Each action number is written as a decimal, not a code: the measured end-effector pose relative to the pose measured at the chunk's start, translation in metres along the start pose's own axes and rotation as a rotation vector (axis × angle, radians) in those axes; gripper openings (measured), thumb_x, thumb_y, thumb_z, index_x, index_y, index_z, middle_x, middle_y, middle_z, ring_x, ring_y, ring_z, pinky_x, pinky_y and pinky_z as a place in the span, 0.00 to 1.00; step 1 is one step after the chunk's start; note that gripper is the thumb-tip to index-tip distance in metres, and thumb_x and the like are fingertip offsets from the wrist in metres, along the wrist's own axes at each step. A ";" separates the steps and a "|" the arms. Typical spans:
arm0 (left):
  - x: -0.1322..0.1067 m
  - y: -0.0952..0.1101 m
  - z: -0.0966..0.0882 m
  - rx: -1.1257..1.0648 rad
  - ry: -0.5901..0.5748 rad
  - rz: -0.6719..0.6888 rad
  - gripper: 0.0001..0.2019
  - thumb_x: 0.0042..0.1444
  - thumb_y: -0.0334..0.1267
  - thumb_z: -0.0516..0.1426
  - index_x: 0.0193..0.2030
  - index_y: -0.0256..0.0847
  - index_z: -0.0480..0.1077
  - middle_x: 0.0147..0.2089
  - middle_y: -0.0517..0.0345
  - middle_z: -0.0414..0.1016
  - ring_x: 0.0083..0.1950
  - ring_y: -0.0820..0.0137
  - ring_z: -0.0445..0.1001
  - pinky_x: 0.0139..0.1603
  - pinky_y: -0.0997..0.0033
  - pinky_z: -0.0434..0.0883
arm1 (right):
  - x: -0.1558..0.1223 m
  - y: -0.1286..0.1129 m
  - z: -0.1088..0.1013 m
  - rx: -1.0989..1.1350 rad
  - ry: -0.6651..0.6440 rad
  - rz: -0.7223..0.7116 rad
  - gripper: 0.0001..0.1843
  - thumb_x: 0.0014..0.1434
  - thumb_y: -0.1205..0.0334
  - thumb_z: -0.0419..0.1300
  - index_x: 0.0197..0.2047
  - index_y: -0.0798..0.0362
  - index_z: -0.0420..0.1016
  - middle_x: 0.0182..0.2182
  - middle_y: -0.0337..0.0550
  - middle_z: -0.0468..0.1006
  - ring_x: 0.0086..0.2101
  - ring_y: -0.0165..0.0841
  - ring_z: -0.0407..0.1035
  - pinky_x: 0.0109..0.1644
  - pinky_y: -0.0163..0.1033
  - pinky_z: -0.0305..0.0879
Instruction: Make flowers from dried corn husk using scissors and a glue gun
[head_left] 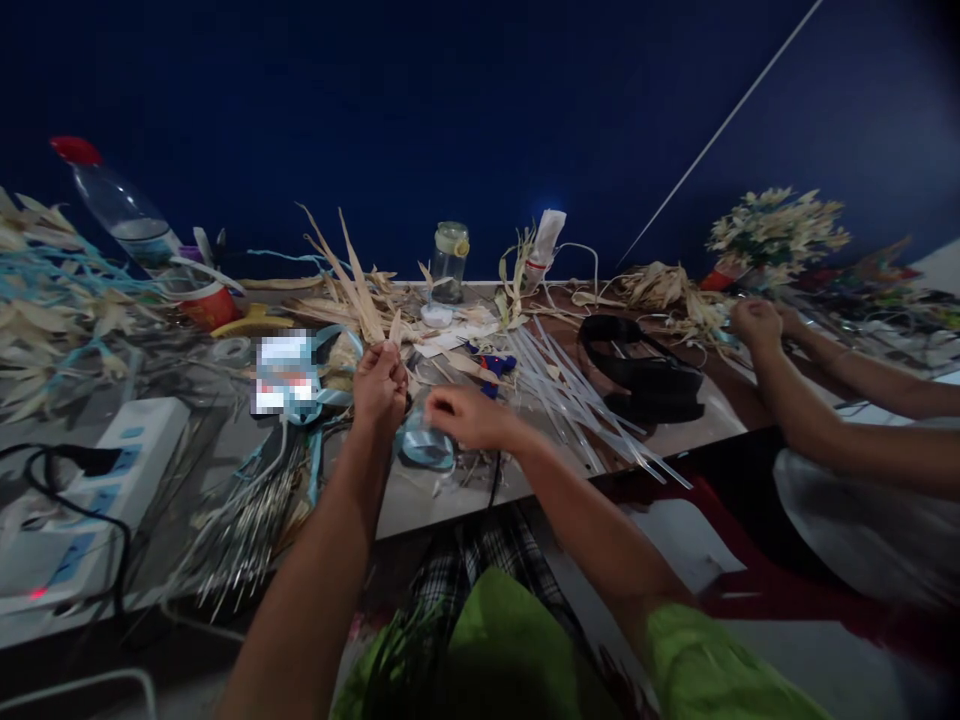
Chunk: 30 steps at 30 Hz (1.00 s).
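Observation:
My left hand (381, 385) is closed in a pinch on a pale dried husk strip (395, 328), whose tip sticks up above the fingers. Taller dry husks (364, 290) stand just behind that hand. Close by on the right, my right hand (471, 415) has its fingers curled together, slightly blurred; anything between them is hidden. Beneath it lies a roll of light blue ribbon (427, 447). A blue glue gun (495, 370) rests just beyond my right hand, among husk scraps.
Clear plastic sticks (574, 390) and a black headset-like strap (637, 365) lie to the right. A co-worker's hands (757, 325) are farther right. On the left are a power strip (112, 500), a bundle of thin wires (251, 520) and a tilted bottle (124, 205). A jar (450, 262) stands behind.

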<state>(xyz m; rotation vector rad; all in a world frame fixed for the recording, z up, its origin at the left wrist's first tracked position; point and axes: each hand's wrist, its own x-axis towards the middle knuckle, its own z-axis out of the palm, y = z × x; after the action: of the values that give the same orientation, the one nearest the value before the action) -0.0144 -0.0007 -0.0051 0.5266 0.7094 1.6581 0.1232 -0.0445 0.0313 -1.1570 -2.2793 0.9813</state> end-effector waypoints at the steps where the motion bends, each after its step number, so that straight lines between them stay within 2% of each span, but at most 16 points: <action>1: 0.001 -0.001 0.000 0.003 0.005 -0.002 0.13 0.44 0.37 0.63 0.27 0.39 0.61 0.19 0.69 0.60 0.13 0.85 0.49 0.13 0.81 0.49 | 0.001 0.003 -0.004 0.151 0.025 0.032 0.06 0.53 0.63 0.53 0.28 0.55 0.66 0.20 0.35 0.66 0.23 0.25 0.59 0.28 0.32 0.54; 3: 0.000 -0.002 -0.001 0.003 -0.005 -0.024 0.13 0.43 0.38 0.64 0.27 0.39 0.62 0.20 0.68 0.62 0.14 0.85 0.51 0.13 0.81 0.50 | 0.004 0.008 -0.009 0.433 0.059 0.088 0.07 0.54 0.60 0.54 0.28 0.54 0.65 0.17 0.32 0.64 0.19 0.24 0.56 0.25 0.31 0.51; 5: -0.002 -0.003 0.000 -0.003 -0.043 -0.058 0.13 0.43 0.37 0.64 0.28 0.39 0.63 0.22 0.67 0.65 0.15 0.85 0.53 0.14 0.82 0.51 | 0.008 0.012 -0.009 0.642 0.090 0.117 0.09 0.52 0.58 0.56 0.28 0.54 0.63 0.19 0.33 0.67 0.17 0.21 0.54 0.22 0.30 0.49; 7: -0.005 -0.003 0.001 -0.009 -0.091 -0.086 0.12 0.43 0.36 0.64 0.28 0.38 0.63 0.24 0.66 0.67 0.15 0.86 0.53 0.14 0.83 0.51 | 0.013 0.016 -0.007 0.793 0.140 0.136 0.12 0.49 0.57 0.59 0.27 0.55 0.62 0.22 0.34 0.70 0.16 0.19 0.53 0.20 0.29 0.46; 11: -0.009 -0.001 0.004 -0.013 -0.160 -0.119 0.13 0.43 0.37 0.63 0.28 0.38 0.61 0.30 0.62 0.73 0.14 0.87 0.46 0.14 0.82 0.49 | 0.025 0.022 -0.004 1.006 0.256 0.194 0.15 0.46 0.55 0.62 0.27 0.55 0.62 0.19 0.31 0.67 0.15 0.17 0.51 0.19 0.27 0.42; 15: -0.009 -0.002 0.003 -0.020 -0.176 -0.143 0.15 0.44 0.40 0.63 0.28 0.39 0.60 0.36 0.58 0.76 0.14 0.87 0.45 0.14 0.81 0.50 | 0.035 0.027 0.004 1.075 0.259 0.235 0.16 0.43 0.55 0.64 0.26 0.55 0.61 0.18 0.30 0.66 0.14 0.17 0.51 0.18 0.27 0.42; 19: -0.006 -0.006 0.001 -0.038 -0.157 -0.125 0.14 0.44 0.39 0.63 0.30 0.39 0.61 0.33 0.59 0.75 0.14 0.87 0.47 0.14 0.81 0.50 | 0.039 0.031 0.013 1.115 0.258 0.229 0.16 0.41 0.57 0.65 0.26 0.55 0.62 0.18 0.30 0.67 0.14 0.17 0.51 0.17 0.27 0.42; 25: -0.005 -0.008 0.003 0.054 -0.055 -0.054 0.14 0.42 0.39 0.64 0.29 0.38 0.62 0.25 0.63 0.72 0.14 0.86 0.51 0.13 0.82 0.48 | 0.042 0.037 0.019 1.142 0.266 0.220 0.18 0.38 0.58 0.67 0.28 0.55 0.63 0.18 0.29 0.66 0.14 0.17 0.52 0.17 0.27 0.43; 30: -0.004 -0.014 0.002 0.178 -0.002 0.033 0.13 0.43 0.40 0.63 0.29 0.39 0.63 0.22 0.66 0.68 0.13 0.85 0.51 0.13 0.81 0.49 | 0.040 0.042 0.022 1.087 0.295 0.201 0.23 0.38 0.57 0.67 0.36 0.55 0.64 0.18 0.30 0.68 0.17 0.20 0.56 0.19 0.28 0.46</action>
<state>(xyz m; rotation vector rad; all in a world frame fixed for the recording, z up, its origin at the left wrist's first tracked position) -0.0025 -0.0027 -0.0130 0.6693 0.8554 1.6332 0.1083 -0.0035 -0.0131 -0.9136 -1.0768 1.6624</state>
